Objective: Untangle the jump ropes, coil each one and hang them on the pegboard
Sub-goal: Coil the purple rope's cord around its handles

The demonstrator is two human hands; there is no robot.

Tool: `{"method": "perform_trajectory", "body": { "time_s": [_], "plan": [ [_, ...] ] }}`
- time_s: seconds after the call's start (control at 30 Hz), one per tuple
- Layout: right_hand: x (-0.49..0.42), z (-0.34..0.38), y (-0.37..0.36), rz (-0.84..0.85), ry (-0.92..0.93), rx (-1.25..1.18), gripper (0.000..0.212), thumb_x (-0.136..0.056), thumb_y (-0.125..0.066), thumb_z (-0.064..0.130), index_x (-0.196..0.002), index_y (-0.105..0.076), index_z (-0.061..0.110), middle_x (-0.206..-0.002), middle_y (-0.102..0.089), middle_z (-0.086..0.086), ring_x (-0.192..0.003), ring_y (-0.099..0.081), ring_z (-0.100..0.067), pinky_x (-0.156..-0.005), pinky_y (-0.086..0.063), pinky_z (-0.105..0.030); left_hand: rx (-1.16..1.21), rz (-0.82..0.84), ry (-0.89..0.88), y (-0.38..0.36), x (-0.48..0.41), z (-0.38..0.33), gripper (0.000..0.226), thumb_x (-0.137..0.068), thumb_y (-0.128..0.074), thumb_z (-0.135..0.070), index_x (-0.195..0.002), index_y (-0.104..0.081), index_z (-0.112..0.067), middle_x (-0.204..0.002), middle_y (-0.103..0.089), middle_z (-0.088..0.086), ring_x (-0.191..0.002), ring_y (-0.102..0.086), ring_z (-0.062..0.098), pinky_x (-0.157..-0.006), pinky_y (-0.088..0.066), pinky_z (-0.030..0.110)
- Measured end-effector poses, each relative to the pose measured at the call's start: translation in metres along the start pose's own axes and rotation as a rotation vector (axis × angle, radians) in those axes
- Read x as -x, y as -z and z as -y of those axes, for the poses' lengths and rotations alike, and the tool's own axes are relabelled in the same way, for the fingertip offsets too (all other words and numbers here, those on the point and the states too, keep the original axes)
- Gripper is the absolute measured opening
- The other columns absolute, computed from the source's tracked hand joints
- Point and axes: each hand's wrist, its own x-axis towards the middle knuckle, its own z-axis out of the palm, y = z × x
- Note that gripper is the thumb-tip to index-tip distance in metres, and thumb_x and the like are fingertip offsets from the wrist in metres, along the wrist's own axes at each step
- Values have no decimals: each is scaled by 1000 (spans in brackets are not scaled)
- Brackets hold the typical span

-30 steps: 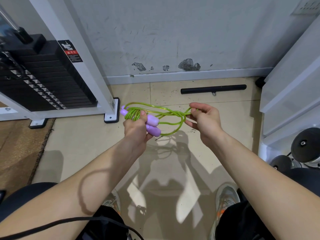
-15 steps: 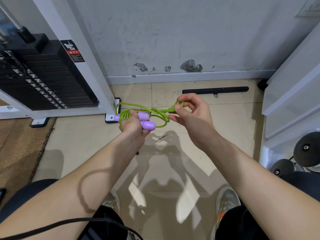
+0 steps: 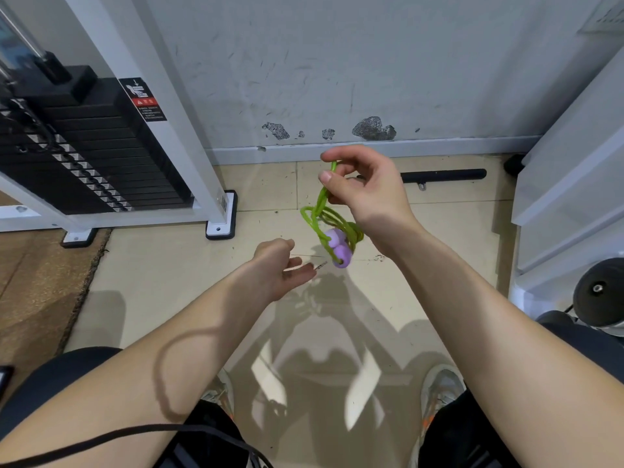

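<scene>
A green jump rope (image 3: 320,211) with two purple handles (image 3: 338,248) hangs as a tied coil in front of me. My right hand (image 3: 366,189) pinches the top loop of the rope between thumb and fingers, so the coil and handles dangle below it. My left hand (image 3: 282,268) is lower and to the left, apart from the rope, its fingers loosely spread and holding nothing. No pegboard shows in this view.
A weight-stack machine (image 3: 84,146) with a white frame post (image 3: 189,136) stands at the left. A black bar (image 3: 445,175) lies on the tile floor by the wall. White shelving (image 3: 574,170) and dark dumbbells (image 3: 599,292) are at the right. My shoes (image 3: 442,390) are below.
My left hand let go of the handles and dropped away. My right hand lifted the rope by its loop, so the coil now hangs vertically instead of stretching between both hands.
</scene>
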Motion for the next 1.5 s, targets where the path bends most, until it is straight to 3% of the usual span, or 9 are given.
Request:
{"method": "perform_trajectory", "body": {
  "time_s": [0.1,0.23,0.43,0.7,0.83,1.1,1.17,1.3,1.5],
  "plan": [
    [-4,-2,6,-31,-15,30,19,-85,-74,5,-100,-72,17,-71,-52,4,-65,-46,-24,-69,-44,-40,-123,-82,-345,-5,4,-9,15,-100,-50,-26,-102,-63,-18,-115,-61,4,-94,-61,24,-79,-54,38],
    [-3,-5,6,-65,-42,48,18,-82,-76,5,-97,-73,16,-66,-51,3,-63,-51,-23,-68,-48,-39,-304,271,-813,-11,42,-13,25,-99,-49,-43,-112,-66,-30,-116,-67,-12,-101,-63,2,-83,-51,18],
    [0,-5,1,-93,-46,76,18,-80,-76,-1,-88,-72,14,-59,-48,6,-55,-45,-14,-61,-47,-29,-596,289,-850,-15,38,3,8,-100,-58,-18,-96,-59,-11,-74,-57,-6,-58,-60,-2,-56,-40,7],
    [2,-1,-1,-77,3,48,21,-78,-74,-5,-82,-70,15,-58,-48,2,-58,-46,-18,-63,-46,-28,-710,249,-770,-14,18,10,6,-78,-56,-23,-77,-62,-24,-65,-63,-11,-60,-61,17,-55,-50,25],
    [5,2,-2,-63,11,72,22,-78,-73,-6,-82,-71,16,-60,-45,5,-56,-40,-11,-61,-43,-24,-700,300,-704,-16,17,10,6,-83,-60,-24,-78,-64,-24,-69,-67,-11,-71,-65,9,-71,-49,29],
    [-1,-4,1,-90,-11,174,22,-77,-76,3,-81,-73,24,-60,-45,9,-53,-39,-8,-56,-39,-26,-567,515,-798,-14,26,-19,26,-87,-59,-28,-104,-72,-14,-101,-76,-1,-102,-69,13,-93,-51,32],
    [-1,-3,1,-99,-15,184,21,-77,-76,4,-82,-73,24,-59,-43,11,-53,-38,-6,-56,-38,-24,-587,460,-862,-13,26,-20,30,-89,-60,-37,-102,-73,-13,-99,-75,11,-96,-70,21,-89,-52,45],
    [-2,8,7,-85,-1,177,24,-78,-76,2,-90,-73,23,-62,-45,9,-53,-39,-9,-58,-41,-25,-643,391,-992,-15,31,-27,29,-96,-60,-35,-101,-69,-8,-80,-71,8,-71,-65,5,-63,-50,30],
    [-14,32,8,-157,-44,87,55,-74,-85,4,-118,-59,23,-94,-51,4,-59,-57,-12,-63,-52,-26,-680,400,-1039,-21,44,-57,19,-91,-56,-34,-106,-58,-22,-83,-78,2,-85,-74,23,-85,-57,44]
  ]
}}
